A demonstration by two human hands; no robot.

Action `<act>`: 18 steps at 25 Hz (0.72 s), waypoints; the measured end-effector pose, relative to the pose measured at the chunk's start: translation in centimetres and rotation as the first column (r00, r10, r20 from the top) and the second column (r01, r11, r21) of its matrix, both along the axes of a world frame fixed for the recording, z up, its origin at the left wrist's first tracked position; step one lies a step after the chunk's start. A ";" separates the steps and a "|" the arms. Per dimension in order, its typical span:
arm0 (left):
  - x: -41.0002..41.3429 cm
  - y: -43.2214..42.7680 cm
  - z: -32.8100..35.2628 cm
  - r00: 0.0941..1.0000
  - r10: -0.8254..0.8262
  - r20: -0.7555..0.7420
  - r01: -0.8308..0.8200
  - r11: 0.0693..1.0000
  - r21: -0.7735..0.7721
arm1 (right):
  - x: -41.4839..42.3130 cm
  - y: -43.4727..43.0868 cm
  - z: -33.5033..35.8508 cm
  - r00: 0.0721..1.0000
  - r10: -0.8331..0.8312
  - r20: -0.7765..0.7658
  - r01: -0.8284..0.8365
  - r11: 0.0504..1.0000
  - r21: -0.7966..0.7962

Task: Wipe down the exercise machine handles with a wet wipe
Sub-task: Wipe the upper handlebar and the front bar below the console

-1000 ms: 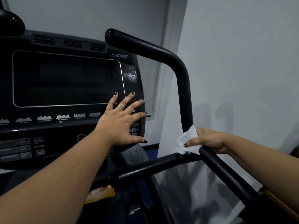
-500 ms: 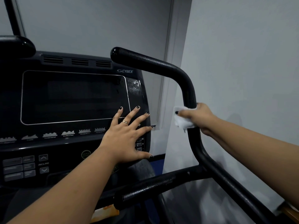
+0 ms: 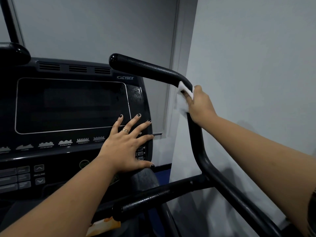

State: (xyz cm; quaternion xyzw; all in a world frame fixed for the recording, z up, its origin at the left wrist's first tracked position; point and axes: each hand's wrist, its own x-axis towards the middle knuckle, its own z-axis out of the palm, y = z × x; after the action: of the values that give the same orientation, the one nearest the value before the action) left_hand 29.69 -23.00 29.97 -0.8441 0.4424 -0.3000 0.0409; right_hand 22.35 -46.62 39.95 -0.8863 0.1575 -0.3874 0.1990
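Right of centre, your right hand point(image 3: 201, 106) grips the wipe point(image 3: 182, 103) at the handle point(image 3: 145, 69) bend; the top is likely unwiped. Left hand point(image 3: 124, 147) lies spread.

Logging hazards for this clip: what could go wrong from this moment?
The left hand lies spread on the black exercise-machine console, its palm beside small side buttons; leaning could press one. The right hand grips a bunched white wet wipe at the bend of the black textured handle; the wipe may slip, or the upper stretch go unwiped.
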 end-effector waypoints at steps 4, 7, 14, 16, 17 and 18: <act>0.0 0.0 -0.1 1.000 0.004 0.012 -0.004 1.000 -0.007 | -3.1 -0.5 -4.3 0.990 0.072 -0.117 -0.052 0.984 0.168; 0.0 -0.1 -0.3 1.000 0.008 0.029 -0.008 1.000 -0.005 | -5.6 -1.3 -7.3 0.946 0.137 -0.293 -0.059 0.964 0.260; -0.1 -0.1 -0.2 1.000 0.019 0.019 -0.019 1.000 -0.010 | -7.9 -3.2 -10.1 0.806 0.427 -0.411 -0.066 0.753 0.654; 0.0 -0.1 -0.1 1.000 0.022 0.015 -0.022 1.000 -0.011 | -8.5 -3.5 -10.1 0.744 0.475 -0.470 -0.028 0.724 0.689; -0.1 -0.1 -0.1 1.000 0.024 0.013 -0.024 1.000 -0.009 | -8.9 -3.5 -10.0 0.720 0.494 -0.487 -0.015 0.713 0.701; 0.0 -0.1 -0.2 1.000 0.025 0.014 -0.025 1.000 -0.009 | -9.3 -3.6 -10.0 0.707 0.508 -0.492 -0.007 0.702 0.713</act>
State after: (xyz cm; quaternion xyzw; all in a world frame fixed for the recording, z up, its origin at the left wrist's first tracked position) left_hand 29.65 -23.13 29.80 -0.8477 0.4301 -0.3075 0.0440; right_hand 13.01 -50.24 29.99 -0.8450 0.2082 0.0674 0.4879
